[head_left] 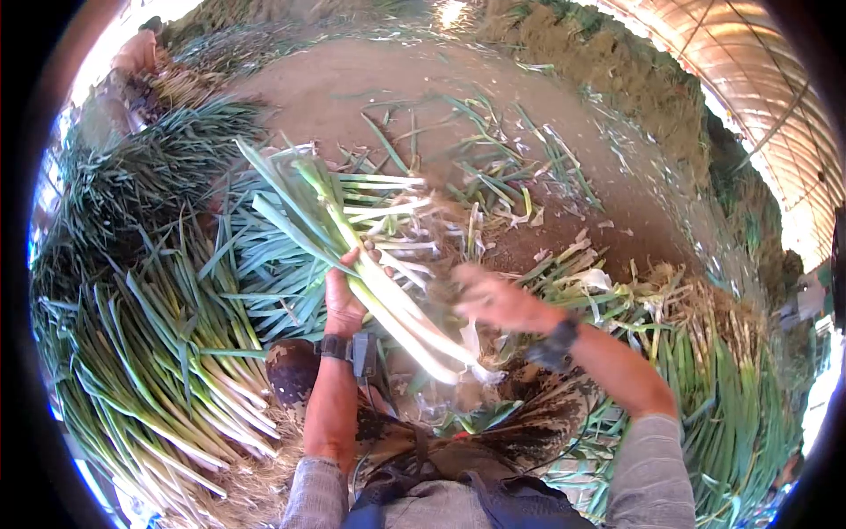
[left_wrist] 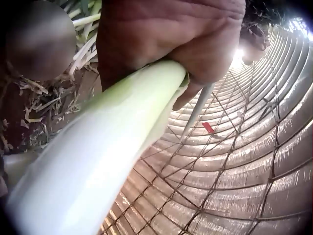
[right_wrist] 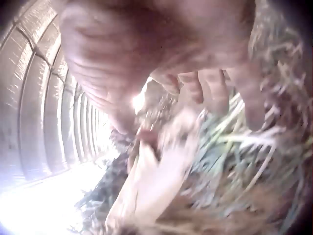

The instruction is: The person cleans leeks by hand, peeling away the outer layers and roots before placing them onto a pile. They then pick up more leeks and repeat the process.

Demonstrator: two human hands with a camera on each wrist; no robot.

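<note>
My left hand (head_left: 346, 295) grips several green onions (head_left: 388, 295) around the stalks, white ends pointing down to the right and green leaves up to the left. In the left wrist view a thick pale stalk (left_wrist: 98, 142) passes out of the curled left hand (left_wrist: 171, 39). To the right of the white stalks is my right hand (head_left: 502, 300), blurred, its fingers spread. The right wrist view shows that hand (right_wrist: 161, 44) with fingers extended, and a pale, blurred strip of husk (right_wrist: 156, 181) below it; whether they touch I cannot tell.
Green onions are heaped at the left (head_left: 159, 353), with another pile at the right (head_left: 705, 379). Loose leaves and trimmings (head_left: 502, 167) litter the dirt floor (head_left: 352, 84) ahead. A person (head_left: 137, 57) is at the far left. A ribbed roof (head_left: 749, 53) arches overhead.
</note>
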